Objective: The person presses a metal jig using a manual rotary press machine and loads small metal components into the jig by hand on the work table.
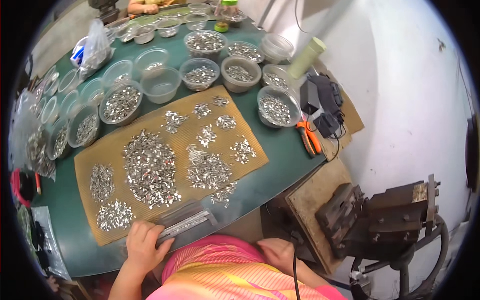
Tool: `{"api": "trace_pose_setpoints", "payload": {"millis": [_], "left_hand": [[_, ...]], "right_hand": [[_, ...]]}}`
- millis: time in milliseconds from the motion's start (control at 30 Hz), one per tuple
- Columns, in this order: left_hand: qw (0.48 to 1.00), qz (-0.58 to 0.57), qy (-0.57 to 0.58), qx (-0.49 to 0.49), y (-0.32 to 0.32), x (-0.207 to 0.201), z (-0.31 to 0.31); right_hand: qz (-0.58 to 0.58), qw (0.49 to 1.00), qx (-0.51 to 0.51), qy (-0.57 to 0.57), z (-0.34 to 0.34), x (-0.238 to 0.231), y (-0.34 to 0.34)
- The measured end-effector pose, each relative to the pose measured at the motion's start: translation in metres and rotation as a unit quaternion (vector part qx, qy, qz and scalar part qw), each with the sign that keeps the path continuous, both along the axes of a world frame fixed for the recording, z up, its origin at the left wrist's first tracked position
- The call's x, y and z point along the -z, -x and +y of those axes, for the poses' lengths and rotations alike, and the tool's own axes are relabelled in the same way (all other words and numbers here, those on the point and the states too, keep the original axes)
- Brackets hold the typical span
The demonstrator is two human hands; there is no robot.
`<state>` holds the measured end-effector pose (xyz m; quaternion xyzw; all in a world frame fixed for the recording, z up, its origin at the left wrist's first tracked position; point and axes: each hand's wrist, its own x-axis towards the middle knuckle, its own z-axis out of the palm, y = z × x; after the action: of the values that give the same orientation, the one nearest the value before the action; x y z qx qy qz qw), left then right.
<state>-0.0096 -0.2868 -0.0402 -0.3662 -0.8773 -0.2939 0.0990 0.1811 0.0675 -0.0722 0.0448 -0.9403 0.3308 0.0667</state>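
My left hand (143,245) is at the table's near edge, its thumb and fingers closed at the left end of a clear plastic tray (172,220). A row of small silver metal pieces (192,220) lies along that tray. Just beyond it a tan textured mat (145,117) carries a large heap of small metal pieces (150,167) and several smaller piles, one of them a dense pile (207,167) on the right half. Below the table edge, beside my lap, my right hand (280,252) is curled closed; whether anything is inside it is hidden.
Plastic tubs (120,102) of metal pieces ring the mat's far side. Orange-handled pliers (309,137) and black power adapters (325,95) lie at the right. A dark metal machine (390,215) stands right of the table. Another person's hand (150,9) rests at the far end.
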Motion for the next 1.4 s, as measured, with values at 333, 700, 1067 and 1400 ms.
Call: {"api": "trace_pose_setpoints", "payload": {"millis": [333,700,1067,1400], "left_hand": [[0.998,-0.008,0.032,0.061,0.072,0.009,-0.197],[0.995,-0.016,0.044,0.086,0.084,-0.020,-0.127],[0.981,0.040,-0.011,0.188,0.041,-0.060,0.372],[0.845,0.116,-0.049,0.520,-0.007,-0.134,0.633]], "right_hand": [[-0.026,0.925,0.309,-0.221,-0.211,-0.066,0.031],[-0.056,0.995,-0.087,0.015,-0.188,-0.057,0.191],[0.073,0.994,-0.057,0.052,0.301,-0.081,0.092],[0.145,0.910,0.376,0.095,0.373,-0.103,-0.098]]}}
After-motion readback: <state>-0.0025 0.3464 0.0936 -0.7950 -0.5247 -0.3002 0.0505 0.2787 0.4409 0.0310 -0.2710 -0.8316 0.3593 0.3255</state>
